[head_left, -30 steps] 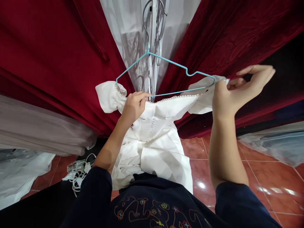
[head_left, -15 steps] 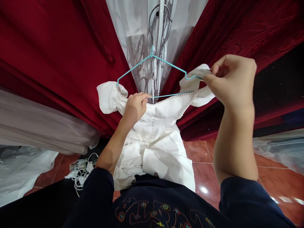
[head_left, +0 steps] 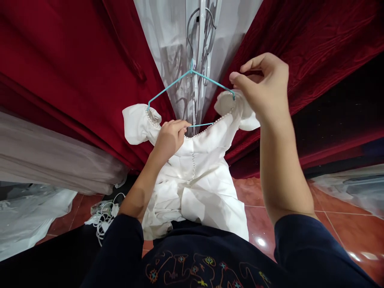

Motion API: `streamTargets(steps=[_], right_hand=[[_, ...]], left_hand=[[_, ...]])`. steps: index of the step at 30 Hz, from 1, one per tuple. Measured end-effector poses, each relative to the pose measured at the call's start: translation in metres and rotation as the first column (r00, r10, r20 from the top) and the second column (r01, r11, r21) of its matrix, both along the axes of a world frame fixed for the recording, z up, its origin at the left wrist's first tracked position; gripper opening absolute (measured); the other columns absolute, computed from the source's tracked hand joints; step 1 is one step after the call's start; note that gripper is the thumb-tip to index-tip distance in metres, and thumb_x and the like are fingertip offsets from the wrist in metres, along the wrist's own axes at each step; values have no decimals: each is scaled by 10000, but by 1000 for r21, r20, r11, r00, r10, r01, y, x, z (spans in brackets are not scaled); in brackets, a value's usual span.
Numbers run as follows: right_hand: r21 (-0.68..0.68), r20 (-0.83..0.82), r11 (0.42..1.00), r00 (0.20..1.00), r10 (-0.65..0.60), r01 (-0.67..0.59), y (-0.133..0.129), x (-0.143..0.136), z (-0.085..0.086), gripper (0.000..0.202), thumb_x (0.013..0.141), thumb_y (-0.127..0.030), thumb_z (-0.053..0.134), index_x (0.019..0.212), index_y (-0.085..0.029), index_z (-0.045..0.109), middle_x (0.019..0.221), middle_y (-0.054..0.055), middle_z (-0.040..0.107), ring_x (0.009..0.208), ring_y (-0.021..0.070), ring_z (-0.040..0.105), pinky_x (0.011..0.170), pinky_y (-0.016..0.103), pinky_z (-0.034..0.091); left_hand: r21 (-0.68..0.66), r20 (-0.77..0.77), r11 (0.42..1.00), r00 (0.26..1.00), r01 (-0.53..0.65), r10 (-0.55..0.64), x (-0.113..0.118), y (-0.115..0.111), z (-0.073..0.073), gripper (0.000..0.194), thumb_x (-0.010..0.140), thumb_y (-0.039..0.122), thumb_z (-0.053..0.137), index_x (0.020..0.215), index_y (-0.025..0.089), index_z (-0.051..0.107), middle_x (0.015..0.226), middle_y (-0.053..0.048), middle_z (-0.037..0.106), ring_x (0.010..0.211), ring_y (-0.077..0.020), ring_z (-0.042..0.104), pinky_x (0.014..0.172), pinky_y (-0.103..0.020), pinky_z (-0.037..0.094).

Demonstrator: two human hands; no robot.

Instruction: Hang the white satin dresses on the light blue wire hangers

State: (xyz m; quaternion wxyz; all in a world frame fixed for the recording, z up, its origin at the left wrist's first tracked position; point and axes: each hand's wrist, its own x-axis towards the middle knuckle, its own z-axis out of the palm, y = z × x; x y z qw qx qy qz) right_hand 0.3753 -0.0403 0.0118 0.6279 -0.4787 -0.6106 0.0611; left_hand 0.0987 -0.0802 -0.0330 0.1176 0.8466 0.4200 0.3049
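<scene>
A white dress (head_left: 207,162) with puffed sleeves and a pearl-beaded neckline hangs on a turquoise hanger (head_left: 169,87). My left hand (head_left: 170,138) is closed on the dress at the left part of the neckline, beside the hanger's lower bar; whether it also grips the bar is hidden. Just above the right puff sleeve (head_left: 249,116), my right hand (head_left: 267,86) is raised with thumb and fingers apart and nothing between them. Both hanger ends sit inside the sleeve openings. The hanger's grey hook (head_left: 189,34) loops up at a white metal rack.
The white rack (head_left: 201,48) stands straight ahead between dark red curtains (head_left: 75,72). Tangled white cables (head_left: 103,224) lie at lower left by a black surface. Pale sheer fabric (head_left: 33,212) spreads at the left, over red floor tiles (head_left: 255,196).
My right hand has let go of the right shoulder and moved left and slightly up. That shoulder has slipped inward onto the hanger's end. My left hand stays in place.
</scene>
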Motion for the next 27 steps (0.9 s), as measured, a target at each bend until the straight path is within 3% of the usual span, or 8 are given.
streamTargets(steps=[4, 8, 10, 13, 16, 20, 22, 27], right_hand=[[319, 1, 946, 998, -62, 58, -40, -35, -24, 184, 1036, -400, 643, 973, -236, 588, 1010, 76, 658, 942, 188, 669, 824, 382, 561], [81, 438, 972, 884, 164, -220, -69, -61, -60, 217, 1067, -387, 560, 1220, -257, 641, 1162, 93, 736, 1112, 268, 690, 957, 474, 550], [-23, 541, 986, 827, 151, -166, -70, -67, -79, 325, 1064, -390, 551, 1332, -228, 634, 1168, 98, 754, 1068, 278, 682, 964, 482, 513], [-34, 556, 999, 830, 46, -33, -67, -71, -97, 365, 1069, -376, 542, 1383, -220, 646, 1129, 88, 770, 1011, 270, 660, 985, 477, 450], [2, 481, 1000, 876, 5, -7, -67, -71, -98, 305, 1081, -337, 524, 1311, -241, 699, 1090, 69, 776, 986, 253, 658, 985, 465, 429], [14, 481, 1000, 876, -19, 15, -70, -75, -95, 279, 1071, -289, 521, 1222, -262, 755, 1078, 62, 779, 976, 250, 657, 987, 475, 428], [-4, 490, 1000, 871, -22, 27, -71, -77, -94, 298, 1064, -278, 526, 1249, -265, 758, 1100, 68, 779, 998, 257, 655, 995, 486, 427], [-106, 520, 994, 852, 59, -4, -70, -76, -87, 360, 1058, -284, 518, 1341, -262, 741, 1135, 78, 773, 1034, 275, 645, 1002, 493, 434]], left_hand=[[40, -12, 999, 1000, -19, 20, -3, -6, 1, 335, 1028, 89, 509, 1132, 207, 804, 1007, -39, 814, 973, -237, 700, 968, -388, 485], [67, -1, 998, 1000, 20, -20, -3, -8, -3, 349, 1063, 114, 488, 1206, 211, 791, 1071, -47, 823, 1006, -237, 698, 989, -387, 485], [101, 13, 994, 999, 32, -34, -1, -7, -9, 342, 1082, 145, 482, 1217, 214, 789, 1108, -53, 826, 1035, -235, 706, 1002, -389, 500], [245, 132, 969, 988, 41, -75, 0, -4, -24, 330, 1109, 184, 475, 1252, 223, 770, 1217, -64, 811, 1139, -225, 717, 1058, -394, 524], [425, 353, 885, 935, -188, 29, -8, 3, -35, 276, 1108, 235, 524, 1273, 254, 744, 1256, -86, 755, 1205, -246, 691, 1124, -435, 501], [360, 556, 771, 785, -525, 274, -28, 17, -34, 330, 999, 308, 718, 1316, 233, 674, 1330, -132, 618, 1336, -341, 586, 1235, -538, 401], [314, 553, 780, 772, -542, 314, -37, 24, -28, 289, 993, 278, 695, 1274, 218, 665, 1303, -124, 610, 1324, -328, 587, 1213, -515, 436], [314, 547, 819, 797, -479, 256, -62, 46, -8, 152, 1002, 163, 602, 1072, 197, 732, 1102, -62, 673, 1063, -211, 672, 979, -363, 546]])
